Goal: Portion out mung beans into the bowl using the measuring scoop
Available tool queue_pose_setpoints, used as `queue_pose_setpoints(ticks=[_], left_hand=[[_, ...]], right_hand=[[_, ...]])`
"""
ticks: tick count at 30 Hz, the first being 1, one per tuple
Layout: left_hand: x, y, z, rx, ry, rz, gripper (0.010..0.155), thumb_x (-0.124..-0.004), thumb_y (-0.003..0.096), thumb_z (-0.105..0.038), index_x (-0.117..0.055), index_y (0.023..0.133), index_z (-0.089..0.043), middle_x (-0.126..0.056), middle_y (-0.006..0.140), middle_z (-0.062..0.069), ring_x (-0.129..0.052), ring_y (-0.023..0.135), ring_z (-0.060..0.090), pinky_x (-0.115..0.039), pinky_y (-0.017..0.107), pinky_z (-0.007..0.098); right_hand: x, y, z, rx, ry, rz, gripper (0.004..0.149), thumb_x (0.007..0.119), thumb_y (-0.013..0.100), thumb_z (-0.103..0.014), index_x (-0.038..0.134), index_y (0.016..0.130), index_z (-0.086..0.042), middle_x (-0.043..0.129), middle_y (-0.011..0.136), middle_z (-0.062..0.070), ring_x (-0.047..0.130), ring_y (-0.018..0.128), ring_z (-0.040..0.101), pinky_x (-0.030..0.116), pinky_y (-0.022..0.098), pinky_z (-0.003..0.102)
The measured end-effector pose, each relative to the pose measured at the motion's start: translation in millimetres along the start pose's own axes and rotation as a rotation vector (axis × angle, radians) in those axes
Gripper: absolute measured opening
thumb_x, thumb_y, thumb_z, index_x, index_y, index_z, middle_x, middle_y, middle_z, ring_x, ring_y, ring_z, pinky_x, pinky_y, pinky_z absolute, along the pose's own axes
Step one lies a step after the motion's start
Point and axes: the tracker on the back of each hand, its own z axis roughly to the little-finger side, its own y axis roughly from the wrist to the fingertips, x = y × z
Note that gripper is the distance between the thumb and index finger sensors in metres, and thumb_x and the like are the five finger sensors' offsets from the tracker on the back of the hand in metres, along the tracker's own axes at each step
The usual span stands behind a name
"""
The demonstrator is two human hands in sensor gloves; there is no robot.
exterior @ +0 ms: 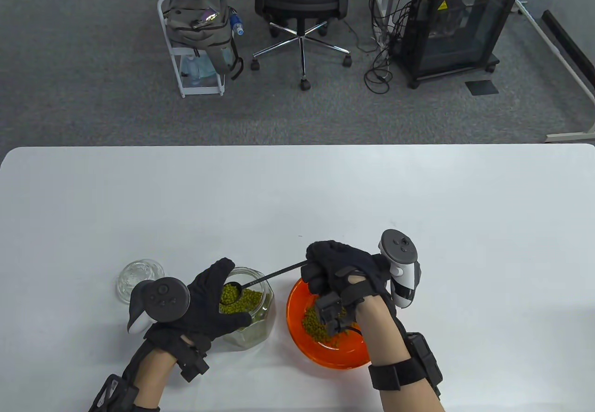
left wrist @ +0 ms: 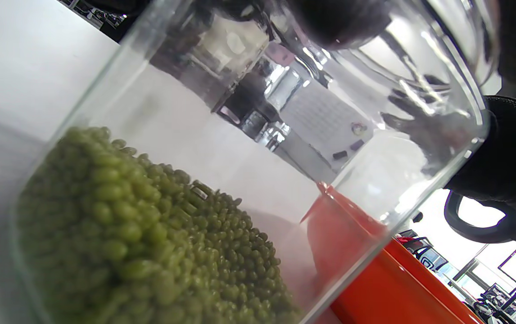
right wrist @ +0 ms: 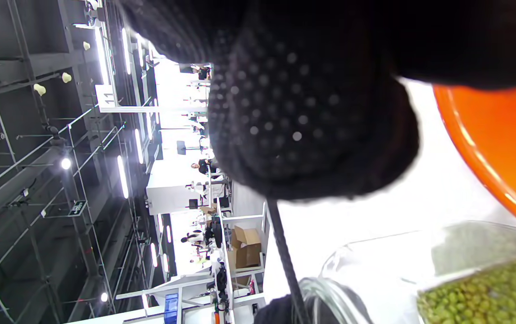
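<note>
The right hand (exterior: 341, 268) is closed in a fist around the end of the measuring scoop's (exterior: 260, 278) thin dark handle, hovering over the orange bowl (exterior: 297, 312). The scoop's round cup sits at the mouth of the glass jar (exterior: 258, 326), heaped with mung beans (exterior: 246, 301). The left hand (exterior: 207, 302) wraps the jar from its left side, fingers and thumb curled around the glass wall.

There is one scoop, one jar, one bowl and one clear glass lid (exterior: 138, 278), which lies on the white table (exterior: 297, 198) just left of the left hand. Jar and bowl stand side by side, very near each other. The bowl already holds a small pile of beans.

The table view alone shows the lid and the bowl's contents. The left wrist view looks through the jar wall at the bean heap inside, with the orange bowl just beyond it. The right wrist view shows the handle emerging from under the gloved fist toward the jar rim.
</note>
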Motion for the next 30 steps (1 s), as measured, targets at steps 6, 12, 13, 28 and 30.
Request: queue_pose_setpoints(ticks=[6, 12, 13, 28, 30], left_hand=[[0.1, -0.1, 0.0, 0.000, 0.000, 0.000, 0.119, -0.080, 0.0423, -0.084, -0.025, 0.111, -0.003, -0.038, 0.116, 0.029, -0.055, 0.104, 0.060, -0.049, 0.072, 0.076], [0.1, -0.1, 0.0, 0.000, 0.000, 0.000, 0.119, -0.080, 0.0423, -0.084, -0.025, 0.111, -0.004, -0.038, 0.116, 0.029, -0.055, 0.104, 0.060, -0.049, 0.072, 0.076], [0.1, -0.1, 0.0, 0.000, 0.000, 0.000, 0.119, -0.080, 0.0423, -0.084, -0.025, 0.111, -0.003, -0.038, 0.116, 0.029, -0.055, 0.104, 0.060, -0.049, 0.072, 0.076], [0.3, -0.2, -0.2, 0.001, -0.001, -0.001, 0.120, -0.080, 0.0423, -0.084, -0.025, 0.111, -0.003, -0.038, 0.116, 0.029, -0.055, 0.104, 0.060, -0.049, 0.072, 0.076], [0.3, -0.2, -0.2, 0.001, -0.001, -0.001, 0.119, -0.080, 0.0423, -0.084, -0.025, 0.111, -0.004, -0.038, 0.116, 0.029, -0.055, 0.104, 0.060, -0.049, 0.072, 0.076]], right_hand=[[-8.3, -0.2, 3.2, 0.002, 0.037, -0.003, 0.044, 0.080, 0.049, -0.035, 0.089, 0.079, -0.005, 0.111, 0.043, 0.009, 0.112, 0.017, 0.017, 0.095, 0.019, 0.034], [-17.3, -1.9, 4.3, 0.001, 0.074, -0.011, 0.044, 0.080, 0.049, -0.035, 0.089, 0.079, -0.004, 0.112, 0.042, 0.009, 0.112, 0.017, 0.017, 0.095, 0.019, 0.034], [-19.8, -2.1, 4.4, -0.003, 0.082, -0.016, 0.044, 0.080, 0.049, -0.035, 0.089, 0.079, -0.005, 0.111, 0.042, 0.009, 0.112, 0.017, 0.017, 0.095, 0.019, 0.034], [-74.3, -21.1, 2.6, -0.036, 0.139, 0.012, 0.044, 0.080, 0.049, -0.035, 0.089, 0.079, -0.005, 0.112, 0.042, 0.009, 0.111, 0.017, 0.017, 0.095, 0.019, 0.034], [-83.8, -23.5, 4.2, -0.038, 0.146, 0.022, 0.044, 0.080, 0.049, -0.035, 0.089, 0.079, -0.005, 0.112, 0.042, 0.009, 0.111, 0.016, 0.017, 0.095, 0.019, 0.034]])
